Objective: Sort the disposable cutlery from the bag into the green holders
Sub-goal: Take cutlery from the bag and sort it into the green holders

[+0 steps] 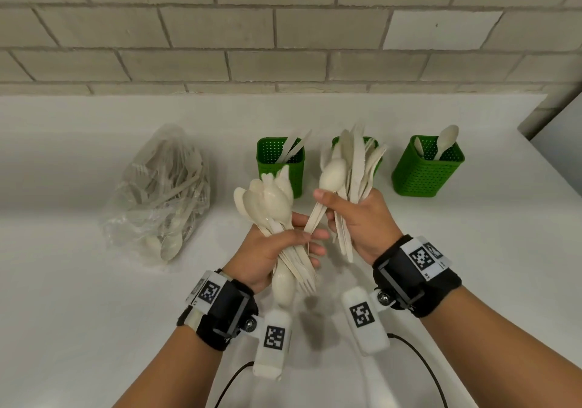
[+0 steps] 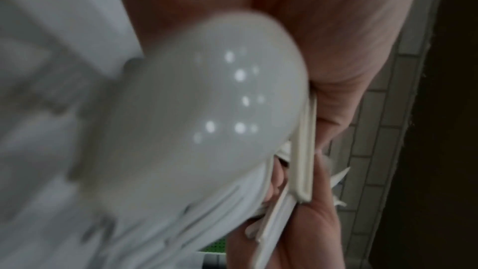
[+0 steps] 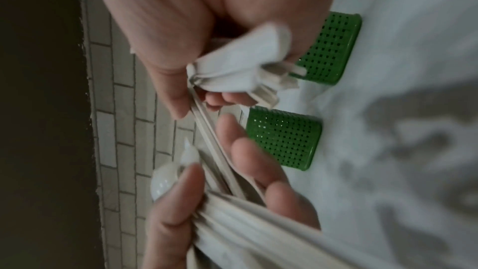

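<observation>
The disposable cutlery is cream-white, glossy plastic: spoons with rounded bowls, forks, and knives with serrated edges. The left hand (image 1: pixel 267 250) grips a mixed bundle (image 1: pixel 271 206) with spoon bowls fanning out above the fist and one spoon bowl and fork tines sticking out below. The right hand (image 1: pixel 356 218) clutches a second bundle (image 1: pixel 356 162) of knives, forks and spoons (its thumb and forefinger pinch the neck of a single spoon (image 1: pixel 330 176) whose handle slants down toward the left fingers). Both bundles are held above the white counter (image 1: pixel 94 313), in front of three perforated green holders (image 1: pixel 425 174); the left holder (image 1: pixel 283 162) contains knives, the right one spoons, and the middle holder (image 1: pixel 376 149) is mostly hidden behind the right bundle. A clear plastic bag (image 1: pixel 160 193) with more cutlery lies at the left.

The left wrist view is filled by a blurred spoon bowl (image 2: pixel 196 109) against the palm. The right wrist view shows handle ends (image 3: pixel 240 69) bunched in the right fist and the left fingers (image 3: pixel 248 154) around the other handles.
</observation>
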A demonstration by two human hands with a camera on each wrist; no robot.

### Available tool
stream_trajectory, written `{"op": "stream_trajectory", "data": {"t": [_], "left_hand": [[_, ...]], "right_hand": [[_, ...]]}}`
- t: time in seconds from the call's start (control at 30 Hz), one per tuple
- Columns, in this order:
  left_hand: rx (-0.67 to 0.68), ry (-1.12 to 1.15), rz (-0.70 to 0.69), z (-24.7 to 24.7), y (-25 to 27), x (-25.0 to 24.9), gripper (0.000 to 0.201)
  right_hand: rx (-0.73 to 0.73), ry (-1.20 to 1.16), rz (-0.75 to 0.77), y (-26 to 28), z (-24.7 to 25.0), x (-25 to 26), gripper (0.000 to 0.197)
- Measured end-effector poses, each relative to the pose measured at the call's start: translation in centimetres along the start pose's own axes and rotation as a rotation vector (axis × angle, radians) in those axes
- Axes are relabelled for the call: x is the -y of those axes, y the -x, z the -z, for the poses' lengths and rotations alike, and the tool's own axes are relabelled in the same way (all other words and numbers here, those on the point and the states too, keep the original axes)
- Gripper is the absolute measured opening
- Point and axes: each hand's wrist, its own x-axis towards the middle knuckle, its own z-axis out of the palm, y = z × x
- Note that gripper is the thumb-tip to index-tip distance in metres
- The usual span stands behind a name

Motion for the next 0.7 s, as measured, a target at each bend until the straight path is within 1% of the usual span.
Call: {"op": "stream_trajectory", "data": {"t": [0.07,0.2,0.27,0.33,0.4,0.47,0.5,0.6,0.7], "left_hand": [[-0.064,0.034,-0.001,0.0,-0.2,0.1,0.014],[-0.163,0.044,-0.006,-0.6,-0.5,0.2,0.002],[-0.196,0.057,-0.006,-0.7,-0.6,0.2,0.004],[-0.197,0.053,-0.006,-0.7,-0.6,0.2,0.004],[-0.151,0.03,0.002,-0.5,-0.6,0.1,0.004],[-0.109,-0.006,0.017,-0.4,-0.6,0.0,0.015],[-0.107,-0.021,0.018,-0.3,-0.7,0.0,0.015],[-0.137,-0.013,0.007,0.1,-0.9,0.1,0.01],[-0.128,0.064,0.037,0.2,-1.0,0.2,0.015]], "right_hand": [[-0.006,0.01,0.011,-0.3,0.4,-0.1,0.013],[0.059,0.007,0.002,-0.2,0.6,-0.2,0.01],[0.071,-0.047,-0.001,-0.2,0.8,-0.1,0.018],[0.065,-0.084,-0.007,-0.2,0.9,0.1,0.026],[0.04,-0.066,0.006,-0.1,0.9,0.3,0.02],[0.009,-0.012,0.031,0.0,0.7,0.5,0.013],[-0.002,0.014,0.038,0.0,0.7,0.7,0.013],[0.026,0.049,0.032,-0.1,1.1,1.3,0.014],[0.06,0.083,0.022,-0.1,1.7,2.0,0.015]]}}
